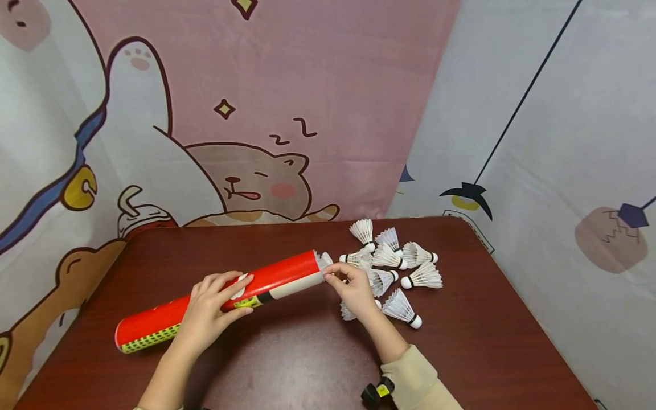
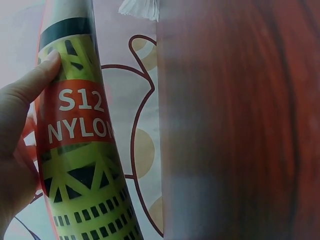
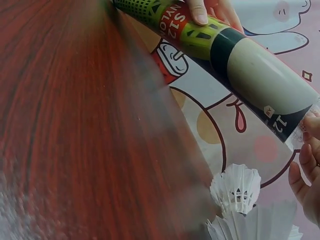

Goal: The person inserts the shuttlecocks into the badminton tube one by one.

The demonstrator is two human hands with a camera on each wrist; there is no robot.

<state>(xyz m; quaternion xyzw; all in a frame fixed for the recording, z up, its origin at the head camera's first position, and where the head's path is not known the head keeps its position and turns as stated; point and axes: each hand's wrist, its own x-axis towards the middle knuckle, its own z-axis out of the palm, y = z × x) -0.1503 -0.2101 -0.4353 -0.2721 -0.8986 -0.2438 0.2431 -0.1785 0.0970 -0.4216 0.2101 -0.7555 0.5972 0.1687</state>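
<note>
My left hand [image 1: 210, 310] grips a long red shuttlecock tube [image 1: 292, 272] around its middle, thumb on the printed side. The tube slants over the table, its right end higher. In the left wrist view, its yellow-green side [image 2: 82, 165] reads "S12 NYLON". A white, jagged shuttlecock skirt [image 1: 323, 261] sticks out of the right end; its cork is hidden. The thumb and fingers of my right hand [image 1: 356, 289] pinch that skirt at the tube's mouth. Beyond the right hand lie several loose white shuttlecocks [image 1: 423, 276] with dark bands, one [image 1: 401, 307] close beside the wrist.
A dark reddish-brown wooden table [image 1: 492, 336] carries everything. Behind it hangs a cartoon-printed cloth [image 1: 353, 114], near the table's back edge. A black strap with a yellow mark [image 1: 379, 392] sits by the right sleeve [image 1: 417, 376].
</note>
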